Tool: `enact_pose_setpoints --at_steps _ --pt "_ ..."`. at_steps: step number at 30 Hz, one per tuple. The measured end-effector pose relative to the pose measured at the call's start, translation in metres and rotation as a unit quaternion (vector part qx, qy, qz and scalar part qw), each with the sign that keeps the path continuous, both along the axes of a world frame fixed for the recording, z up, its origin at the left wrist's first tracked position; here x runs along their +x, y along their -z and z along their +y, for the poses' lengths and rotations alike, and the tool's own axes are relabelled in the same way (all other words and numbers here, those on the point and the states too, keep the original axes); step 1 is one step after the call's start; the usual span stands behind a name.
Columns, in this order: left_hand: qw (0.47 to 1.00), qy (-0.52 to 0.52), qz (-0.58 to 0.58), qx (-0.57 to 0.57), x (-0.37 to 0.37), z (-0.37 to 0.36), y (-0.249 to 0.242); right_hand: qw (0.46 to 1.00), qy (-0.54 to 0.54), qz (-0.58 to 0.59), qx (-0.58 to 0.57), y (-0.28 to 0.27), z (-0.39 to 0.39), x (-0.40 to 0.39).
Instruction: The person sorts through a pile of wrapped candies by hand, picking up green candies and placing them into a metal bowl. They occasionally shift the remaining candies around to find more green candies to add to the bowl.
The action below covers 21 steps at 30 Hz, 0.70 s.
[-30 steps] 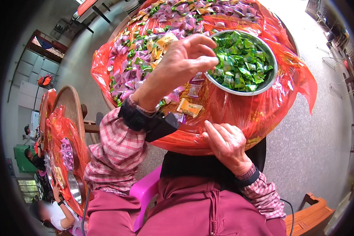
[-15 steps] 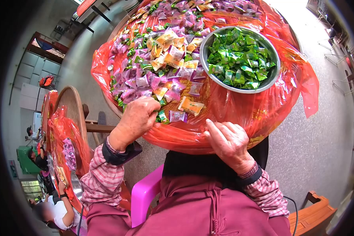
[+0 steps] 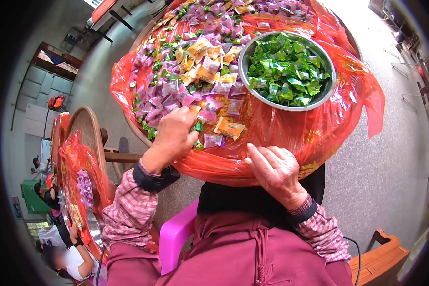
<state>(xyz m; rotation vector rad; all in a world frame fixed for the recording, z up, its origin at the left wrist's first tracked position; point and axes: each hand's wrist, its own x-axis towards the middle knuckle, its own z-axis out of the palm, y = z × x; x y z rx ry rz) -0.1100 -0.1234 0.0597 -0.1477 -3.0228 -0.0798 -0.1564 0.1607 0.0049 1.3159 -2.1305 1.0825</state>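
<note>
My left hand [image 3: 173,136] reaches into the near edge of a heap of small wrapped packets, purple [image 3: 183,97], orange [image 3: 229,127] and green. Its fingertips are hidden behind the hand and among the packets. At the table's near edge, my right hand [image 3: 275,172] has thumb and index finger pressed together at the red plastic sheet [image 3: 219,167]. The sheet covers the round table under the packets. A metal bowl [image 3: 304,107] full of green packets [image 3: 291,71] stands on the sheet, beyond my right hand.
A second round table [image 3: 94,138] with red plastic stands at the left, where a person in white [image 3: 78,261] sits. A pink plastic chair [image 3: 172,238] is beside my legs, a wooden bench [image 3: 381,260] at the lower right.
My left hand has moved slightly up and right, further over the packets. My right hand has stayed nearly in place at the sheet's edge.
</note>
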Motion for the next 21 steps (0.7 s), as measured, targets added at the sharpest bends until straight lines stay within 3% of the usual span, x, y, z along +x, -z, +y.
enact_pose_setpoints --at_steps 1,3,4,8,10,13,14,16,18,21 --pt "1.0 0.001 -0.001 0.0 -0.001 0.001 -0.006 1.0 -0.001 0.001 0.002 0.0 0.0 0.0" --pt "0.959 -0.081 -0.061 0.265 -0.006 0.01 -0.033 1.0 0.0 -0.001 0.003 0.0 0.0 0.0" --pt "0.929 -0.111 -0.094 0.339 -0.011 0.01 -0.04 1.0 0.0 -0.003 0.003 -0.001 0.0 0.0" --pt "0.901 -0.077 -0.084 0.418 -0.054 0.021 -0.056 1.0 0.001 -0.003 -0.008 0.002 -0.002 0.001" --pt "0.839 -0.038 -0.079 0.538 -0.075 0.041 -0.063 1.0 0.002 -0.005 -0.002 0.002 -0.001 0.001" --pt "0.794 0.054 -0.012 0.605 -0.093 0.061 -0.069 1.0 0.001 -0.005 0.002 0.001 0.0 0.001" --pt "0.794 0.054 -0.012 0.605 -0.091 0.059 -0.07 1.0 0.001 -0.005 0.001 0.0 0.0 0.001" --pt "0.861 0.08 0.014 0.502 -0.083 0.047 -0.074 1.0 0.0 -0.002 -0.005 0.0 0.0 0.0" --pt "0.882 0.034 -0.048 0.468 -0.059 0.027 -0.077 1.0 0.001 -0.005 -0.007 0.0 0.0 0.0" --pt "0.953 0.036 -0.141 0.265 -0.023 0.002 -0.07 1.0 0.002 -0.005 -0.008 0.001 -0.001 0.0"
